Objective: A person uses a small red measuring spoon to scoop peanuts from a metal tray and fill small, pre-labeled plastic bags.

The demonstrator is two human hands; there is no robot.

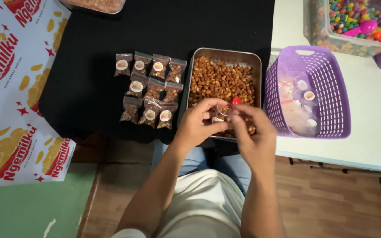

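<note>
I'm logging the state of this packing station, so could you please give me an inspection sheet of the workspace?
Surface: black cloth beside a white table.
Job's things: metal tray of brown snack pieces; small clear pouch held over it; red scoop in the tray.
Clutter: filled pouches in rows left of the tray; purple basket of empty pouches; clear tub of coloured candy.
Grippers: left hand and right hand both pinch the pouch.
Cables: nothing seen.
Surroundings: printed banner at left; wooden floor below.
</note>
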